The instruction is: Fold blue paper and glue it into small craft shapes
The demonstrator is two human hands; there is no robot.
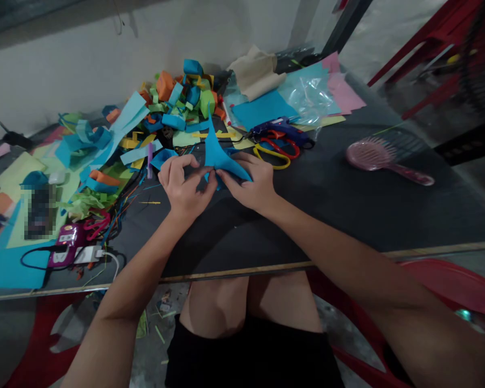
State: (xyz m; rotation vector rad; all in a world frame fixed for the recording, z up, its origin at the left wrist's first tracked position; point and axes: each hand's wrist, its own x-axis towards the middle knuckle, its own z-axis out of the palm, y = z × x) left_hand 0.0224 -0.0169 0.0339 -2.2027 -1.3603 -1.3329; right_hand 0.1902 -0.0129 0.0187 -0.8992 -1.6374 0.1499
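A piece of blue folded paper (218, 153) is held up over the dark table, with pointed tips reaching upward and to the lower right. My left hand (184, 186) pinches its lower edge between thumb and forefinger, the other fingers curled. On the other side, my right hand (253, 178) grips the paper with the thumb in front and the fingers partly hidden behind it. Both thumbs nearly meet at the paper's lower middle. Just beyond my right hand lie scissors with red and yellow handles (281, 153) and a dark blue glue gun (272, 128).
Behind my hands is a heap of small folded paper shapes (186, 99). Coloured sheets (262, 108) and clear plastic (311, 97) lie at the back right. A pink hairbrush (369, 153) rests at right. Paper strips, a purple device (67, 245) and cables crowd the left.
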